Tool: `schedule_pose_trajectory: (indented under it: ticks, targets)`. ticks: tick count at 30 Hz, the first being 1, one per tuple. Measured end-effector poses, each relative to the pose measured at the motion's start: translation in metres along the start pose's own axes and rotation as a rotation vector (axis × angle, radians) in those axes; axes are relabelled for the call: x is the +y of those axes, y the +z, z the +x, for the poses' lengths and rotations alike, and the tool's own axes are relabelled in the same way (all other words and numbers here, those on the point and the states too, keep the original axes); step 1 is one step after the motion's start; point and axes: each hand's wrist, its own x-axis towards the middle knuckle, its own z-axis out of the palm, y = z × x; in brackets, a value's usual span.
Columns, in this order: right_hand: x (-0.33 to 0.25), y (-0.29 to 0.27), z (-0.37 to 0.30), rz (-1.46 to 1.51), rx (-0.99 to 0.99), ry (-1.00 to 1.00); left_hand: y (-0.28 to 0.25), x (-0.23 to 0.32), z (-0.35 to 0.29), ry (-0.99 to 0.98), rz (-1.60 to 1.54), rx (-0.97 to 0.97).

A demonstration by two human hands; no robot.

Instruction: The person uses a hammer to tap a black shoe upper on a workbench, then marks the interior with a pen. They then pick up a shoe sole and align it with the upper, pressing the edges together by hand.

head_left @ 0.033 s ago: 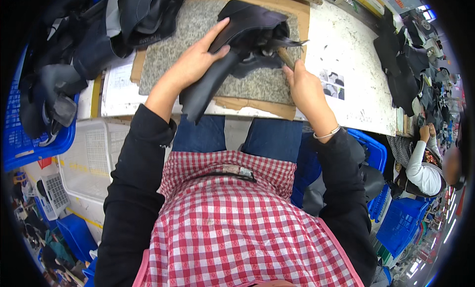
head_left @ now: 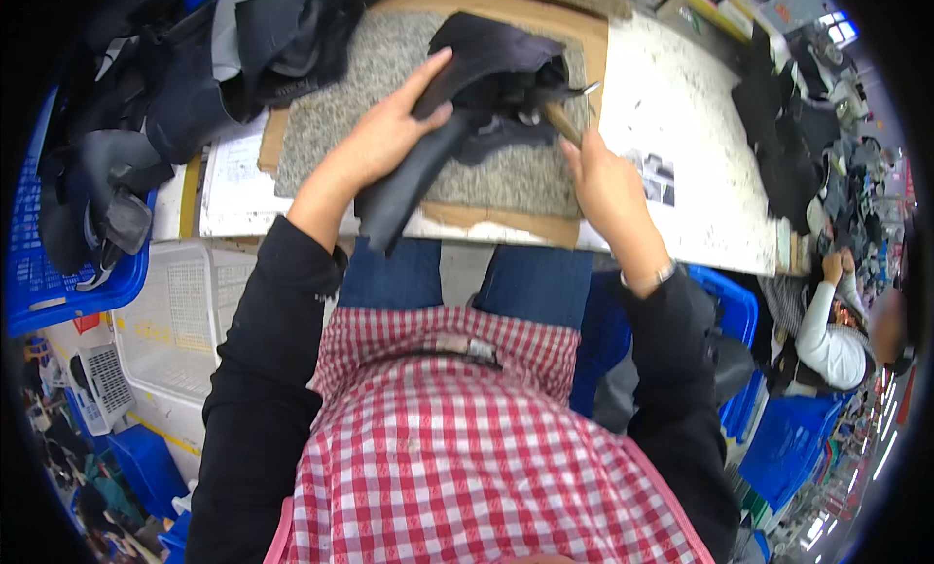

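My left hand (head_left: 384,136) lies across a black leather piece (head_left: 496,48), which looks like a boot upper, and holds it down. Its thumb and forefinger show; the other fingers are partly hidden. A folded, tube-like part of the piece hangs over the table's front edge. My right hand (head_left: 611,189) is closed around the wooden handle of a hammer (head_left: 564,123). Dark and partly blurred, the hammer's head is over the right side of the leather, with a shiny tip sticking out. Beneath the leather is a speckled grey stone slab (head_left: 506,184).
Brown cardboard (head_left: 501,223) lies under the slab on a white table (head_left: 710,107). Black leather pieces pile up at the left (head_left: 195,107) and right (head_left: 788,126). A blue basket (head_left: 107,291) and a clear crate (head_left: 165,321) stand left. Another person (head_left: 832,340) sits at far right.
The table, slab and leather appear slightly lower in the picture. Both hands keep their holds on the leather and the hammer.
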Motion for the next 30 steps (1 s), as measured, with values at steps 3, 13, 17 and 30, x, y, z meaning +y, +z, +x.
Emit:
schedule_pose_trajectory:
  ticks: [3, 13, 17, 30]
  targets:
    - [-0.006, 0.0, -0.003, 0.045, 0.103, 0.136, 0.0, -0.002, -0.001, -0.009, 0.021, 0.012]
    - [-0.006, -0.012, -0.007, 0.306, 0.13, 0.227, 0.0, -0.018, 0.001, 0.047, -0.2, -0.021]
    - [-0.019, 0.004, 0.003, 0.116, -0.076, 0.008, -0.001, -0.017, 0.001, 0.069, -0.144, -0.002]
    - [-0.025, 0.009, -0.014, 0.201, 0.015, -0.04, 0.013, -0.011, -0.008, 0.018, -0.142, 0.11]
